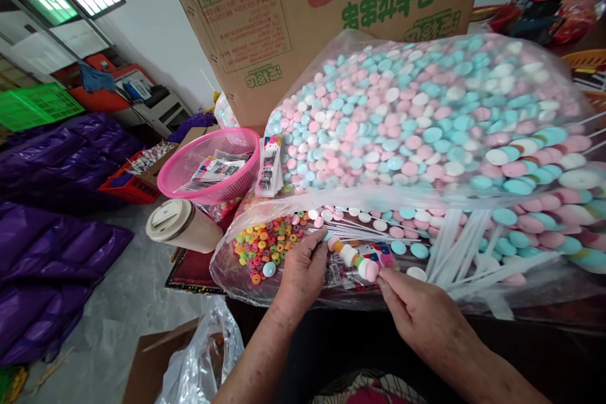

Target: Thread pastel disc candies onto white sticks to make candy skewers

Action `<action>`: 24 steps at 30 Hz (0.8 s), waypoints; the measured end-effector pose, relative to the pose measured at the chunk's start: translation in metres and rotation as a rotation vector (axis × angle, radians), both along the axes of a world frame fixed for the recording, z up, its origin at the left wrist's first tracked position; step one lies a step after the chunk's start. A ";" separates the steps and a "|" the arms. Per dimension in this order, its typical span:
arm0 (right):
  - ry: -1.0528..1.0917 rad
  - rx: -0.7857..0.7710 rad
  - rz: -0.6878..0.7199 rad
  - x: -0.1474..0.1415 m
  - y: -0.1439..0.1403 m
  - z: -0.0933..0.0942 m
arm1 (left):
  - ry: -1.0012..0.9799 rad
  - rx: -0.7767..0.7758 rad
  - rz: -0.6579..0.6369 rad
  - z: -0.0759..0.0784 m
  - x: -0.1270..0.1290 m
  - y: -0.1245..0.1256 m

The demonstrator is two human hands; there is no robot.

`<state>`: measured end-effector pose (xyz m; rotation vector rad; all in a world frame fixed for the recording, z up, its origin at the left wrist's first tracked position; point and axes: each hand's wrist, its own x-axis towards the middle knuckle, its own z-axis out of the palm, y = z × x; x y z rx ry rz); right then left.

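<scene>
My left hand (303, 271) and my right hand (416, 309) together hold a short skewer of candies (353, 257), strung with pink, white and green discs. The left hand pinches its upper left end, the right hand its lower pink end. Under the skewer lies a clear plastic sheet (227, 265) with small coloured ring candies (265, 243) to the left and white sticks (454, 246) to the right. Behind rises a big clear bag of pink, blue and white disc candies (426, 107).
A pink basket (189, 167) with printed packets sits at the left, a lidded paper cup (182, 224) lying beside it. A large cardboard box (284, 19) stands behind. Purple bags (57, 214) cover the floor at left. A plastic bag (203, 360) hangs near my left arm.
</scene>
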<state>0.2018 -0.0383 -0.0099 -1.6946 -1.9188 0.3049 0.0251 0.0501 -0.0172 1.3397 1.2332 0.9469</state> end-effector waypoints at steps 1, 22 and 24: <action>0.006 0.019 0.003 0.000 0.000 0.000 | -0.028 -0.023 -0.010 0.000 0.001 -0.001; 0.005 -0.062 -0.013 -0.005 -0.004 -0.003 | 0.129 0.282 0.110 -0.009 0.027 -0.032; 0.045 -0.086 -0.037 0.005 -0.003 -0.004 | 0.191 0.281 0.059 -0.006 0.031 -0.033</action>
